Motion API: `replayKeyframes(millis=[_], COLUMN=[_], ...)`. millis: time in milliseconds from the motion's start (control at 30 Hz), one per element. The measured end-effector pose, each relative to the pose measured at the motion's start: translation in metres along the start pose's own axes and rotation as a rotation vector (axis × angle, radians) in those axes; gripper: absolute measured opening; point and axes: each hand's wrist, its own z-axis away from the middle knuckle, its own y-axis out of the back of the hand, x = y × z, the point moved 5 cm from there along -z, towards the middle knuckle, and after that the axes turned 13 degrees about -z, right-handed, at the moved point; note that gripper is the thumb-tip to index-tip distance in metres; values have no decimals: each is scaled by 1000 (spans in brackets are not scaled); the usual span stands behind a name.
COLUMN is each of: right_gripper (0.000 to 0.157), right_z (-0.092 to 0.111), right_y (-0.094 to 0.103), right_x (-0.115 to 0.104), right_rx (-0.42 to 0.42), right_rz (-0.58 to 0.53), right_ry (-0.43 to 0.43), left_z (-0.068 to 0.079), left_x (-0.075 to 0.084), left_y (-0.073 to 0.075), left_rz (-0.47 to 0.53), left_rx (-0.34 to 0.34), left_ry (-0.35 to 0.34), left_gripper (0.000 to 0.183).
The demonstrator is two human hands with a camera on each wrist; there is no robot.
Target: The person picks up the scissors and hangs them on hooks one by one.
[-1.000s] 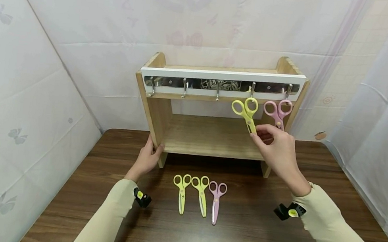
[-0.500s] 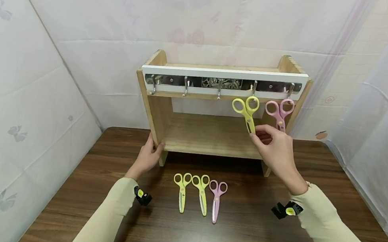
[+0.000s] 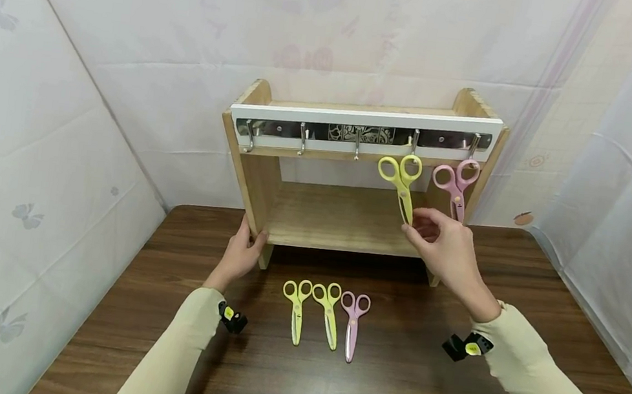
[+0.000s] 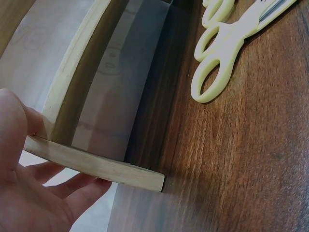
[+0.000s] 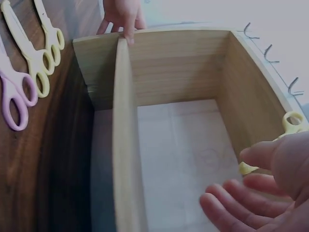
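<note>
Yellow scissors (image 3: 400, 180) hang blade-down at the fourth hook in the head view, one finger loop at the hook. My right hand (image 3: 450, 248) is at their blade tip, thumb and index finger parted around it; in the right wrist view a gap shows between these fingers. Pink scissors (image 3: 456, 185) hang at the far-right hook, their tip hidden behind the hand. With thumb in front and fingers behind the side panel, my left hand (image 3: 239, 253) grips the lower left corner of the wooden shelf (image 3: 343, 216).
On the brown table (image 3: 294, 389) lie two yellow scissors, one at left (image 3: 296, 312) and one in the middle (image 3: 328, 315), beside pink scissors (image 3: 352, 328). A white hook rail (image 3: 278, 118) runs along the shelf's top front; its three left hooks are bare. White cloth (image 3: 152, 42) surrounds the table.
My right hand has slipped slightly down the yellow scissors' blade, and its thumb and index finger have parted, showing the tip. The scissors stay at the hook. My left hand keeps its place.
</note>
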Motion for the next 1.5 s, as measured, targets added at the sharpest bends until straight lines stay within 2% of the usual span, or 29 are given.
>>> replayKeyframes(millis=[167, 333, 467, 667, 900, 1233, 1500], right_gripper=[39, 46, 48, 51, 52, 39, 34], right_z=[14, 33, 50, 72, 97, 113, 121], right_y=[-8, -21, -36, -63, -96, -123, -129], right_x=[16, 32, 39, 38, 30, 21, 23], right_rx=[-105, -192, -268, -388, -522, -602, -599], right_rz=[15, 30, 41, 37, 98, 139, 192], right_ry=[-100, -177, -180, -157, -198, -192, -172], left_z=[-1, -1, -1, -2, 1, 0, -2], left_x=[0, 1, -1, 0, -1, -1, 0], left_y=[0, 0, 2, 3, 4, 3, 0], left_rz=[7, 8, 4, 8, 15, 8, 18], left_rx=[4, 5, 8, 12, 1, -3, -9], left_ry=[-5, -7, -8, -3, 6, 2, -7], left_gripper=[62, 63, 62, 60, 59, 61, 60])
